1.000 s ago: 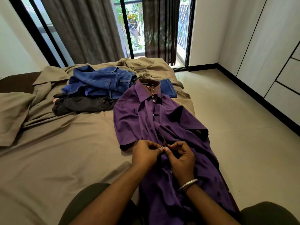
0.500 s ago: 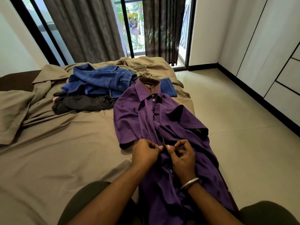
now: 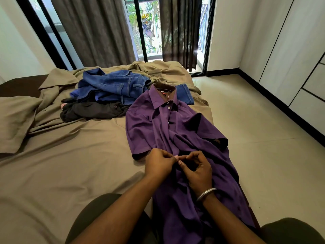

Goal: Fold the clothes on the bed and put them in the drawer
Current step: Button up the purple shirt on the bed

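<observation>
A purple short-sleeved shirt (image 3: 175, 131) lies face up along the right edge of the bed (image 3: 70, 164), collar away from me, its lower part draped toward my lap. My left hand (image 3: 158, 163) and my right hand (image 3: 197, 170) meet at the shirt's front placket near its middle, and both pinch the fabric there between fingertips and thumb. A silver bangle sits on my right wrist. Beyond the shirt lie blue jeans (image 3: 112, 87) and a dark garment (image 3: 93, 110) in a loose pile.
White wardrobe drawers (image 3: 309, 88) line the right wall across a strip of tiled floor (image 3: 255, 129). A pillow (image 3: 15, 120) lies at the bed's left. Curtains and a glass door stand behind the bed. My knees frame the bottom of the view.
Both hands stay at the placket; the fingertips have shifted slightly against each other. The camera has tilted a little. The clothes have not moved.
</observation>
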Motion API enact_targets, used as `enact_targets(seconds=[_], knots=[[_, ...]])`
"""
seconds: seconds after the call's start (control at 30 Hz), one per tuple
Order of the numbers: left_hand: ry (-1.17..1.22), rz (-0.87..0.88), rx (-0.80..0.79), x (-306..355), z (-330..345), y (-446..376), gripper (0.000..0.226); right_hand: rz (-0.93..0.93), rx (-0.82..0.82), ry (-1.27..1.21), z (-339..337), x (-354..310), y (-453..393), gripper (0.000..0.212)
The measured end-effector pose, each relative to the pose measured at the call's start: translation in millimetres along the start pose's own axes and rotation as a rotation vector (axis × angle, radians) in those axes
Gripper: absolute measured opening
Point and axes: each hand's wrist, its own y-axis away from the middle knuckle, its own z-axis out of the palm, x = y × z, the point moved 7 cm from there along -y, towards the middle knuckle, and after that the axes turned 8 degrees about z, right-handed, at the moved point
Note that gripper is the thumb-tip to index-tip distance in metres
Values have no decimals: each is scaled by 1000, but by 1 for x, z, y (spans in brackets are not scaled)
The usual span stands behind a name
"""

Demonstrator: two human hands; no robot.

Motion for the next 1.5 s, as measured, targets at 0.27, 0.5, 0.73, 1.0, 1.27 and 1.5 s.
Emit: enact_targets(seconds=[0.27, 0.5, 0.73, 1.0, 1.27, 1.5], knots=[[323, -235, -21, -16, 7, 3, 12, -23, -9, 29, 0, -2, 1, 20], [186, -211, -42, -15, 10, 1, 19, -18, -39, 141, 5, -2, 2, 20], [124, -244, -135, -14, 11, 1, 10, -26, 1, 252, 4, -8, 2, 23], [178, -251, -307, -3, 16, 21, 15, 70, -49, 394, 4, -11, 9, 11], [-10, -300, -639, 5, 21, 57, 23, 163, -45, 549, -10, -14, 57, 12], [-282, -11, -60, 13, -18, 13, 30, -36, 112, 724, -20, -51, 15, 28]])
